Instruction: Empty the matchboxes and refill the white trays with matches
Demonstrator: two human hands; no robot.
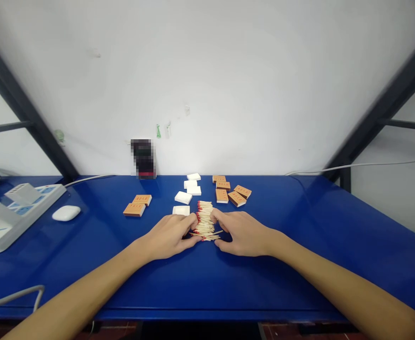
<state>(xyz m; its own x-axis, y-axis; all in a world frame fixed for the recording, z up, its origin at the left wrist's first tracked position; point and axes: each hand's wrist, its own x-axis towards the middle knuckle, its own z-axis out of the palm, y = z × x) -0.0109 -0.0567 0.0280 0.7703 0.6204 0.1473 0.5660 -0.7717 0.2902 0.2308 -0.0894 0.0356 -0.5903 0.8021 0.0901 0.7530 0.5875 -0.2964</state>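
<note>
A pile of wooden matches (205,218) with red heads lies on the blue table, stacked in a rough row running away from me. My left hand (172,233) grips the red-head side, its fingers curled and its thumb at the near end. On the other side, the plain stick ends are held by my right hand (242,231), thumb and index finger bent around them. A few near matches lie crooked between the thumbs. Just beyond my left hand is a white matchbox tray (181,210), partly covered by that hand.
Several white trays (194,191) lie farther back. Orange-brown matchboxes (222,196) are grouped at the back right, and two matchboxes (134,209) at the left. A power strip (26,226), a white rounded case (66,213) and a pixelated dark object (144,158) are also there.
</note>
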